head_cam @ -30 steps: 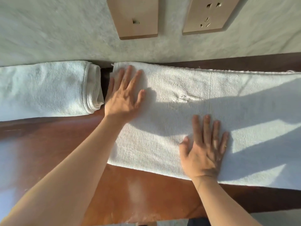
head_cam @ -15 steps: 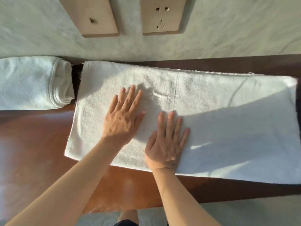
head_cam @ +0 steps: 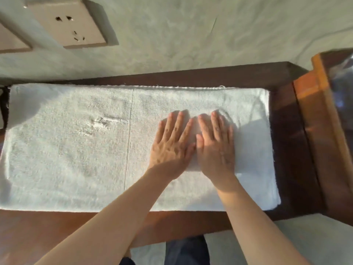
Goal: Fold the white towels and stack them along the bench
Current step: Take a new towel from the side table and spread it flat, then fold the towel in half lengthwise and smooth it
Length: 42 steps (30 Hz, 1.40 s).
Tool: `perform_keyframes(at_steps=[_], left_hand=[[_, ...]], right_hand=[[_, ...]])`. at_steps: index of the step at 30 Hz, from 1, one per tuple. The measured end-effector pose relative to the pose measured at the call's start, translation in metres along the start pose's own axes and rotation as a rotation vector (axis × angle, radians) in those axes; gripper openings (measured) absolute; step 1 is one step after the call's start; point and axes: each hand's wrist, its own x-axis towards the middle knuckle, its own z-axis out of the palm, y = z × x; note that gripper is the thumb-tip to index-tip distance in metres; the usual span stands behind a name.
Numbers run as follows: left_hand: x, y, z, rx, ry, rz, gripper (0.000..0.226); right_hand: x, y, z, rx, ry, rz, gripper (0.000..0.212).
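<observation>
White terry cloth covers most of the bench (head_cam: 286, 131): the towel (head_cam: 76, 150) lies flat and lengthwise on the dark wood, its far edge close to the grey wall (head_cam: 191, 35). The left hand (head_cam: 172, 144) and right hand (head_cam: 215, 148) lie side by side on its right half, palms down, fingers straight and together, pressing the cloth and gripping nothing. A wall socket (head_cam: 70, 23) sits at upper left.
</observation>
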Motion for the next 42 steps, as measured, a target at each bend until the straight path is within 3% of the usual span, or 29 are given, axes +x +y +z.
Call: perform_keyframes(at_steps=[4,7,12,16,20,23,26,30,34,36,38,42], left_hand=[[0.042,0.056,0.015,0.007,-0.034,0.079,0.066],[0.067,0.088,0.024,0.075,-0.044,0.118,0.069],[0.116,0.124,0.029,0.112,-0.078,0.201,0.068],[0.147,0.15,0.023,0.122,-0.146,0.244,0.071],[0.155,0.173,0.012,0.086,-0.179,0.18,0.07],[0.152,0.174,0.007,-0.039,-0.098,0.024,0.063],[0.146,0.164,-0.001,-0.331,-0.006,-0.149,0.05],[0.137,0.136,-0.032,-0.836,-0.192,-0.406,0.042],[0.119,0.073,-0.072,-1.354,-0.363,-0.691,0.056],[0.101,0.032,-0.092,-1.585,-0.412,-0.613,0.066],[0.08,-0.009,-0.112,-1.663,-0.365,-0.505,0.064],[0.033,-0.085,-0.147,-1.37,-0.06,-0.462,0.024]], right_hand=[[0.004,0.092,-0.024,-0.076,-0.05,0.213,0.057],[-0.011,0.12,-0.033,-0.013,-0.034,0.334,0.059],[-0.046,0.113,-0.04,0.113,-0.01,0.491,0.063],[-0.079,0.094,-0.045,0.09,0.105,0.758,0.06],[-0.092,0.086,-0.05,0.132,0.019,0.943,0.068],[-0.084,0.085,-0.06,0.228,-0.017,0.88,0.043],[-0.071,0.071,-0.075,0.338,-0.05,0.731,0.025],[-0.058,0.021,-0.086,0.455,0.024,0.44,0.026],[-0.046,-0.044,-0.082,0.517,0.035,0.25,0.022],[-0.041,-0.077,-0.081,0.537,-0.008,0.173,0.024],[-0.039,-0.111,-0.079,0.519,-0.041,0.086,0.023],[-0.043,-0.19,-0.073,0.466,-0.026,-0.058,0.013]])
